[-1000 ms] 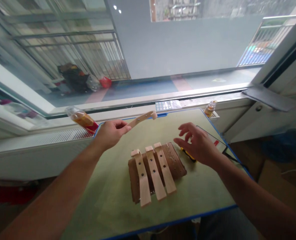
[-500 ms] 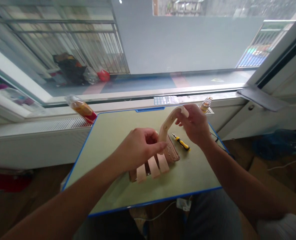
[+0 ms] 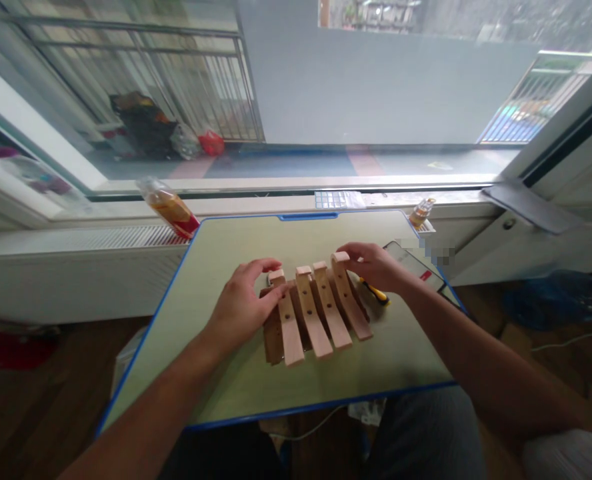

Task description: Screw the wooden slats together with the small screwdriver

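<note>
Several curved pale wooden slats (image 3: 329, 303) with screw holes lie side by side across a brown wooden base (image 3: 275, 337). My left hand (image 3: 243, 297) is closed around the upper end of the leftmost slat (image 3: 291, 333), thumb on its face and fingers behind. At the other side, my right hand (image 3: 373, 265) grips the hooked top of the rightmost slat (image 3: 355, 307); its fingertips are partly hidden behind the wood. A yellow and black screwdriver (image 3: 376, 293) rests just beneath my right wrist, its tip hidden.
The blue-edged folding table (image 3: 216, 393) stands against the windowsill. A phone (image 3: 413, 267) lies at its right under my forearm. Behind the left corner leans a bottle with a red label (image 3: 169, 207); a small bottle (image 3: 421, 213) stands behind the right corner.
The slat that was raised in both hands now lies at the right end of the row on the base. My left hand has moved left to the leftmost slat; my right hand has lowered.
</note>
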Demonstrator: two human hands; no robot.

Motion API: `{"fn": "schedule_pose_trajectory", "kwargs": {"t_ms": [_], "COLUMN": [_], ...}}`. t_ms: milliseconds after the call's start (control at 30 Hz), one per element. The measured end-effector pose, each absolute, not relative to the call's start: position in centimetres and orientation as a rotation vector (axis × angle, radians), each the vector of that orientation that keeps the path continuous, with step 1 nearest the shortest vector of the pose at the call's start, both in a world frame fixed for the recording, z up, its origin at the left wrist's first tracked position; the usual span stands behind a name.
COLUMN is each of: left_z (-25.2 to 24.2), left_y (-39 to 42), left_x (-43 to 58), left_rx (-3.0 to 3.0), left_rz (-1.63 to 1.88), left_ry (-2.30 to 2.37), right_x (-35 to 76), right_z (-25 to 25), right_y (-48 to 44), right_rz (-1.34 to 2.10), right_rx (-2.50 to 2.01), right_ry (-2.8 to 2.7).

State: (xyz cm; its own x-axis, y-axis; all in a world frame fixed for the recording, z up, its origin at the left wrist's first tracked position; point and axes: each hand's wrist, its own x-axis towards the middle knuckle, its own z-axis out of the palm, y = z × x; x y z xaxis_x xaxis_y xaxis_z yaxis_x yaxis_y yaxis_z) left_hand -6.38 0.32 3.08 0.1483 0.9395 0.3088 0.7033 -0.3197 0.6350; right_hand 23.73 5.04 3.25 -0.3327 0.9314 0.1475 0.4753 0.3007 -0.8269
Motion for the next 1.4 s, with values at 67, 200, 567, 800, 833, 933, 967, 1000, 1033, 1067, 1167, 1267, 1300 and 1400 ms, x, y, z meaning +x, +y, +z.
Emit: {"fn": "schedule_pose_trajectory", "kwargs": {"t_ms": [67,200,567,800,833,933,967,1000,1033,1067,1167,1267,1300,1400], "left_z": [2.2,1.7,1.2,1.7,1.8,2.0,2.1,2.2,2.2,2.2,1.9,1.5,1.4,1.4], "left_y": [0.8,1.7,2.3,2.3,2.3,2.0,2.0,1.9,2.0,2.1,3.0,4.6,5.2,6.9], "left_x": [-6.7,-7.2,-7.7,-7.1,-7.0,-6.8,-6.8,-7.0,-7.4,-7.8,-9.7,-11.5,-12.0,-12.6], "left_rx": [2.027,1.895,1.802,1.789,1.787,1.774,1.774,1.782,1.799,1.824,1.924,2.035,2.095,2.319], "left_rz": [0.911,0.912,0.856,0.835,0.84,0.846,0.84,0.829,0.81,0.791,0.803,0.871,0.834,0.646], "left_ry": [1.528,1.458,1.419,1.419,1.423,1.436,1.435,1.428,1.415,1.399,1.41,1.519,1.506,1.338], "right_x": [23.3,23.2,23.1,23.5,23.6,23.8,23.8,23.8,23.8,23.8,23.7,23.8,24.0,24.8], "right_z": [3.1,2.5,2.2,2.5,2.5,2.4,2.3,2.3,2.2,2.1,2.0,2.2,2.3,3.1], "right_y": [5.3,5.4,4.3,4.2,4.2,4.1,4.1,4.0,4.0,4.0,3.9,3.8,3.8,3.5], "right_rz": [0.894,0.852,0.866,0.877,0.878,0.886,0.879,0.87,0.86,0.849,0.827,0.83,0.836,0.828], "right_rx": [-1.275,-1.328,-1.371,-1.355,-1.358,-1.373,-1.372,-1.371,-1.371,-1.37,-1.375,-1.387,-1.394,-1.43], "right_ry": [-1.963,-1.994,-2.032,-2.103,-2.101,-2.091,-2.09,-2.092,-2.096,-2.099,-2.097,-2.09,-2.079,-2.064]}}
